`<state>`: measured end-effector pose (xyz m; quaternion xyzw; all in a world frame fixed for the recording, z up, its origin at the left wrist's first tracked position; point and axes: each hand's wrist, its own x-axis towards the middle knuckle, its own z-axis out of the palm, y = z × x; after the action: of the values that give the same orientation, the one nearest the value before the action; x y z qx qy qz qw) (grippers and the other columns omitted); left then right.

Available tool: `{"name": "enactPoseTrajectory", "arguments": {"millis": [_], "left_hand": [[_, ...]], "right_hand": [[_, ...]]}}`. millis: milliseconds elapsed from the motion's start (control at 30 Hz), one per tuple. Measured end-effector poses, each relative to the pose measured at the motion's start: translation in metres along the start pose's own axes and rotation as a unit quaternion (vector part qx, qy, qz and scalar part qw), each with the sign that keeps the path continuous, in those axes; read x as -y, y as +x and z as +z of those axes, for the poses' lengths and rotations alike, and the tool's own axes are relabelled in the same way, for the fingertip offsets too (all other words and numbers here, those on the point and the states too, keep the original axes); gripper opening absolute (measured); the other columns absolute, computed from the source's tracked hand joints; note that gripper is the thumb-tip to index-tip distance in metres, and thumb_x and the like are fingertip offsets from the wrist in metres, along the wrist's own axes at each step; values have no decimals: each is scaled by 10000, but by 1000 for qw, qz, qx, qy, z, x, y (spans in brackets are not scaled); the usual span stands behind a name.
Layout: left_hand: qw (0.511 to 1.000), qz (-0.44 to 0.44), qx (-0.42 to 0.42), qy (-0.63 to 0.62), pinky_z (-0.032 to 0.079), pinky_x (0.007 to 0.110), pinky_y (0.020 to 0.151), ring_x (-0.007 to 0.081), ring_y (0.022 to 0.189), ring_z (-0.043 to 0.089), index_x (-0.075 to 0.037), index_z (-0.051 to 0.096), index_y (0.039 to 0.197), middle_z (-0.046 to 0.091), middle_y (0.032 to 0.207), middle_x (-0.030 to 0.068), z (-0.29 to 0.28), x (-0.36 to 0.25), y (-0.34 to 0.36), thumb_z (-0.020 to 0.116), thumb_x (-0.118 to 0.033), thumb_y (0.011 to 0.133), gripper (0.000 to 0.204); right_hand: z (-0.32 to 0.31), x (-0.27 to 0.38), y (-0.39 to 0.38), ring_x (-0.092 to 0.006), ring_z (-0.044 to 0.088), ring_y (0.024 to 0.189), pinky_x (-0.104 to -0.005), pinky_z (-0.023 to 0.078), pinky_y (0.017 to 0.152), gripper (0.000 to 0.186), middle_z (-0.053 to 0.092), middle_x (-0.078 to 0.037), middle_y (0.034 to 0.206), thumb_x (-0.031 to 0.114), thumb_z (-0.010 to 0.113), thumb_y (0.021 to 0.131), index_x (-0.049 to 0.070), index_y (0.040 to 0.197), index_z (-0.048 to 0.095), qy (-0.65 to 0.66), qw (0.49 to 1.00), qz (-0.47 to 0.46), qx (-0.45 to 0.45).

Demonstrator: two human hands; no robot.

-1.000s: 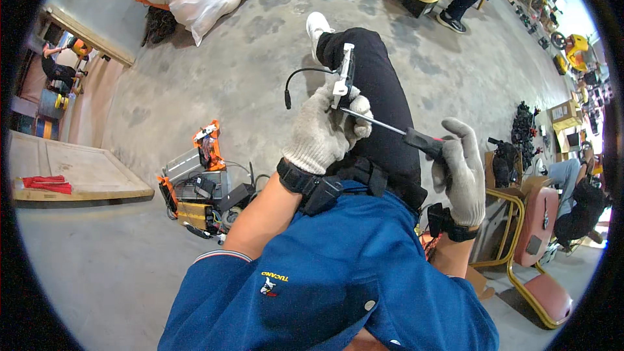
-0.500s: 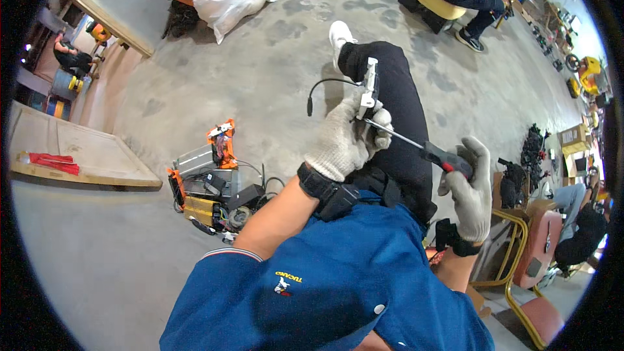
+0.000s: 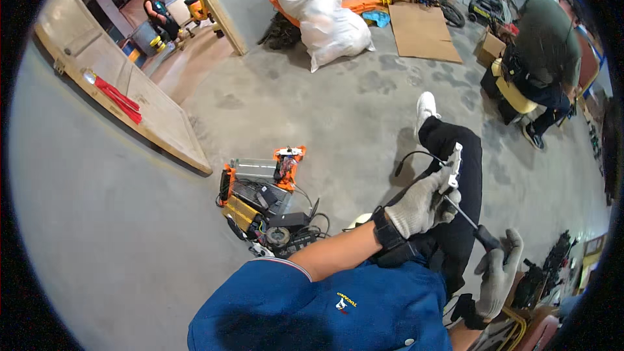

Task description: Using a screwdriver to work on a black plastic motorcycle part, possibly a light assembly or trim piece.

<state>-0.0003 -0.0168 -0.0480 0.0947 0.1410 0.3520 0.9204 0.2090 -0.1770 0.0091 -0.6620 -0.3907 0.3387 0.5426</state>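
My left hand [image 3: 421, 208], in a pale knit glove, is closed around a slim white part [image 3: 456, 166] held above my black-trousered leg. A short black cable [image 3: 413, 154] curls out from that part to the left. My right hand [image 3: 499, 274], gloved as well, grips a screwdriver [image 3: 486, 238] by its dark handle. Its metal shaft slants up and left, with the tip at the lower end of the white part, by my left fingers. Whether the tip sits in a screw is too small to tell.
Left of me on the concrete floor lies a pile of electronics: a gold metal box [image 3: 241, 213], a silver finned unit [image 3: 255, 168], orange-ended pieces and cables. White sacks [image 3: 331, 32] and flat cardboard [image 3: 426, 32] lie ahead. A person [image 3: 546, 45] sits at right; an open door [image 3: 123, 84] stands left.
The view has swung, so my hands and the floor pile appear lower and farther right. Both hands keep their holds, and the screwdriver tip stays at the white part.
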Motion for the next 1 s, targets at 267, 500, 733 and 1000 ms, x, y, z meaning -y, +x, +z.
{"name": "enactPoseTrajectory", "arguments": {"millis": [267, 500, 733, 1000], "left_hand": [[1000, -18, -20, -4, 565, 343, 557, 195, 648, 652, -167, 609, 950, 665, 784, 52, -1, -4, 3, 533, -464, 1068, 328], [999, -21, -27, 8, 554, 344, 552, 188, 649, 651, -171, 617, 941, 669, 785, 44, -1, -3, 5, 578, -484, 1042, 331], [999, -16, -28, 7, 553, 341, 550, 178, 646, 652, -178, 617, 962, 668, 782, 37, -1, -3, 4, 597, -486, 1032, 316], [1000, -17, -12, 1, 581, 345, 565, 174, 662, 674, -181, 627, 976, 680, 795, 37, -4, -6, 3, 596, -460, 1039, 288]], "right_hand": [[15, -10, 3, -88, 520, 579, -235, 426, 485, 489, 590, -133, 1105, 98, 501, 1025, -13, 1491, 401, 61, 995, -76, -29], [12, 9, 0, -129, 562, 658, -278, 501, 591, 585, 521, -163, 1232, 23, 515, 933, 6, 1504, 390, 61, 996, 66, 19], [4, 14, 4, -124, 542, 626, -261, 477, 566, 581, 530, -163, 1215, 36, 528, 937, 6, 1501, 392, 40, 997, 66, 14], [20, -14, 5, -68, 500, 549, -228, 383, 443, 479, 590, -82, 936, 254, 502, 1077, 10, 1480, 418, 61, 993, -85, -56]]}}
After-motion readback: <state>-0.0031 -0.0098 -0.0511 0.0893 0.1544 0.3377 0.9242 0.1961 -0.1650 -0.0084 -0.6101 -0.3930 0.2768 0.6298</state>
